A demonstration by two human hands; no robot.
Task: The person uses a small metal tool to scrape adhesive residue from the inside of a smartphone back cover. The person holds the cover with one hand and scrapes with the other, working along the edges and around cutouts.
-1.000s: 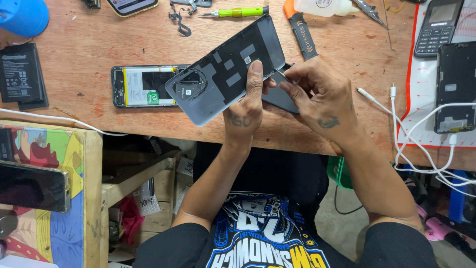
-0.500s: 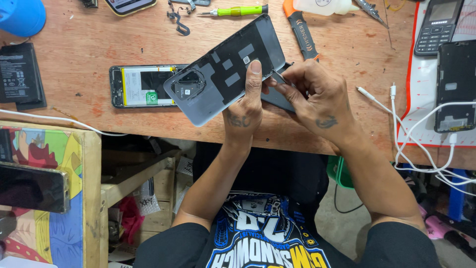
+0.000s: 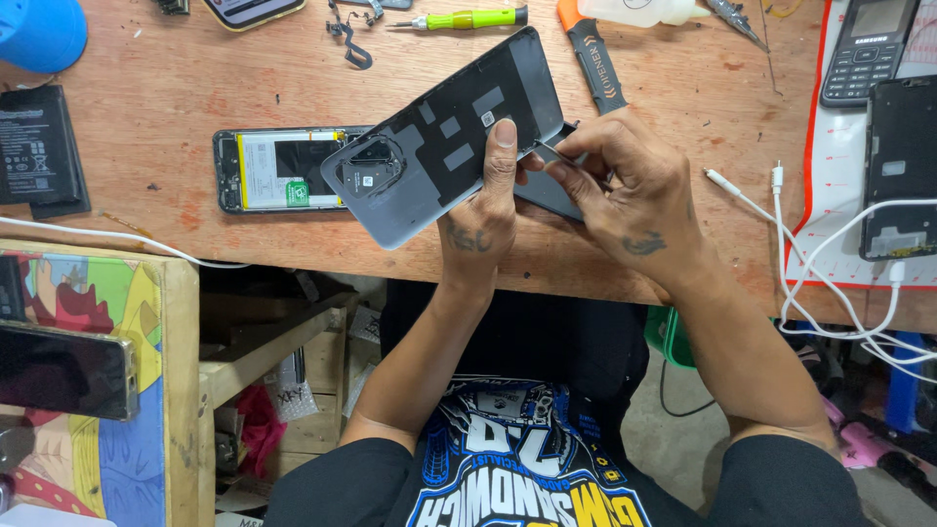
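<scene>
My left hand (image 3: 483,220) holds a grey phone back cover (image 3: 439,137) tilted up over the wooden bench, its inner side facing me, thumb pressed on its lower edge. My right hand (image 3: 625,190) pinches a thin metal tool (image 3: 549,149) against the cover's right edge and touches a dark part under it. An opened phone (image 3: 278,168), battery exposed, lies flat on the bench just left of and partly behind the cover.
On the wooden bench (image 3: 146,117): a black battery (image 3: 37,146) far left, a green-handled screwdriver (image 3: 468,18), an orange-and-black tool (image 3: 592,60), a keypad phone (image 3: 869,49), a dark phone (image 3: 900,166) on a white mat, white cables (image 3: 830,263). A colourful box (image 3: 93,381) stands at lower left.
The cover and both hands have stayed almost in place; my right fingers have shifted slightly along the cover's right edge.
</scene>
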